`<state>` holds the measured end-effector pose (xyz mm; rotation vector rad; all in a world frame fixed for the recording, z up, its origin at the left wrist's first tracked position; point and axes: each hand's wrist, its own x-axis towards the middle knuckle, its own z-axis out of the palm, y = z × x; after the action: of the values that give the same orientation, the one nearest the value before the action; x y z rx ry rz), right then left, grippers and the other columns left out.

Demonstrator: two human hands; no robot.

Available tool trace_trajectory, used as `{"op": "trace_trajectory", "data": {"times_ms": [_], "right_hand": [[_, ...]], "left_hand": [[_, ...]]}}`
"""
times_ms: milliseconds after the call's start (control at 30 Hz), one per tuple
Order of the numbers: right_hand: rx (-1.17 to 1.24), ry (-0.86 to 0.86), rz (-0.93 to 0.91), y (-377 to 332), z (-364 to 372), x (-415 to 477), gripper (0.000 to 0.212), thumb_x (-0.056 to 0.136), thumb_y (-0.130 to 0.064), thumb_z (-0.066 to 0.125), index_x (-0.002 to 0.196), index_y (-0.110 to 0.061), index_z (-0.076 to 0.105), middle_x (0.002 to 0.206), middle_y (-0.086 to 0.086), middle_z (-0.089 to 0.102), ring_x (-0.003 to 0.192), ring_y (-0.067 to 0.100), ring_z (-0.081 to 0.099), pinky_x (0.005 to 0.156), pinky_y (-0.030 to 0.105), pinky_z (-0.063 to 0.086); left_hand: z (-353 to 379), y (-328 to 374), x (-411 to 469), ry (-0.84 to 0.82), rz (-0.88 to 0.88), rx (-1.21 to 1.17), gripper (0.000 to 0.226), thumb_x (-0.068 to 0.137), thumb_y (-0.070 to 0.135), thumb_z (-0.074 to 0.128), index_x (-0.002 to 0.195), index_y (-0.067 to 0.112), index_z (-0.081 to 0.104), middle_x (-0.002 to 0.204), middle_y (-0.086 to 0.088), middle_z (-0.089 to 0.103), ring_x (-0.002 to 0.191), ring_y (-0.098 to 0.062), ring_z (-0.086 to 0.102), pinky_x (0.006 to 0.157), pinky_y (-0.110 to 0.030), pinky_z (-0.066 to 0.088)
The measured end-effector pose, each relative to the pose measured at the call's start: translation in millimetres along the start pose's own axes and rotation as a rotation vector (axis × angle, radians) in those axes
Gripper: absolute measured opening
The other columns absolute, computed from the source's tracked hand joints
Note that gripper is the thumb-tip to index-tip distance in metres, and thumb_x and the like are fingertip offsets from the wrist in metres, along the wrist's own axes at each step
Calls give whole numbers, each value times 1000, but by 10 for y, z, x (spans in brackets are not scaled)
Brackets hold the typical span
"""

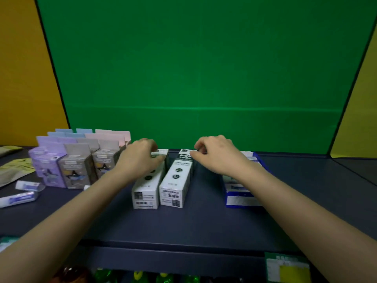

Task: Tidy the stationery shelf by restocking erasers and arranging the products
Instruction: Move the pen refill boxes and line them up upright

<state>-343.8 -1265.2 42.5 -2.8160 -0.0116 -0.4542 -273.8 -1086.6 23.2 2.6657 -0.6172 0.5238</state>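
Two rows of white-and-black product boxes run front to back at the middle of the dark shelf (204, 225): a left row (145, 193) and a right row (175, 184). My left hand (140, 156) rests on the far end of the left row, fingers closed on the rear box (162, 153). My right hand (216, 155) pinches the top edge of the rear box (185, 154) of the right row. A blue-and-white eraser carton (240, 198) lies under my right forearm, partly hidden.
Pastel shark-print boxes (71, 170) stand in rows at the left. Two loose white-and-blue packs (20, 197) lie near the left front, with flat pouches (14, 170) behind them. The green back panel (204, 78) closes the shelf. A price tag (287, 268) hangs on the front edge.
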Motion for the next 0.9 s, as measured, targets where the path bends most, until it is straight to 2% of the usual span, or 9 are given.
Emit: {"op": "trace_trajectory", "data": {"times_ms": [200,300,400,500,667,733,800,833,900], "right_hand": [[-16,-64,250,-319,385,200,67,85,-55,48,132,-7,40,137,15,46,125,36,45,100,44,41],[-7,-104,361,-417,506,184,78,82,-60,48,136,-6,34,141,16,40,127,36,43,99,44,41],[46,-138,455,-473,510,174,82,78,-62,50,135,-5,36,139,16,45,124,36,46,99,42,43],[21,-221,498,-505,481,175,82,74,-67,48,130,-7,47,138,14,49,121,35,49,94,37,44],[10,-138,510,-497,519,121,76,77,-66,47,122,-5,55,134,19,52,118,37,51,87,35,44],[61,-73,504,-486,525,71,74,78,-66,46,114,-3,58,126,20,57,111,36,54,78,34,42],[159,-20,508,-453,503,36,69,78,-64,45,106,-4,61,114,19,61,98,32,56,71,30,37],[221,7,515,-444,480,18,70,75,-65,45,104,-4,61,108,17,61,92,30,56,69,29,37],[408,59,532,-425,425,-8,83,59,-69,42,105,-3,60,101,12,65,87,27,60,66,29,40]], "left_hand": [[98,-194,66,-116,-62,-16,59,77,57,57,108,8,51,113,-14,59,99,-31,56,82,-38,47],[136,-253,101,-235,-115,-47,71,75,66,51,111,4,53,117,-16,59,103,-33,57,83,-36,45],[145,-290,97,-384,-120,-13,75,77,70,39,104,4,62,115,-18,63,102,-34,59,82,-34,45],[123,-291,102,-431,-127,-1,75,77,69,38,106,4,61,116,-18,62,101,-34,58,81,-34,44],[104,-251,30,-323,-134,-68,71,77,65,45,101,1,62,112,-20,63,101,-36,59,81,-36,46],[82,-222,-18,-233,-111,-131,64,77,63,47,87,2,64,99,-20,67,91,-35,61,74,-35,47],[22,-181,-62,-150,-90,-233,52,77,59,50,70,8,58,78,-11,65,73,-28,60,61,-31,44],[-17,-156,-83,-115,-92,-288,47,78,57,51,69,11,53,73,-6,61,67,-23,56,58,-30,42],[-92,-122,-127,-58,-96,-380,40,80,53,51,82,13,50,75,1,55,66,-16,51,57,-30,38]]}}
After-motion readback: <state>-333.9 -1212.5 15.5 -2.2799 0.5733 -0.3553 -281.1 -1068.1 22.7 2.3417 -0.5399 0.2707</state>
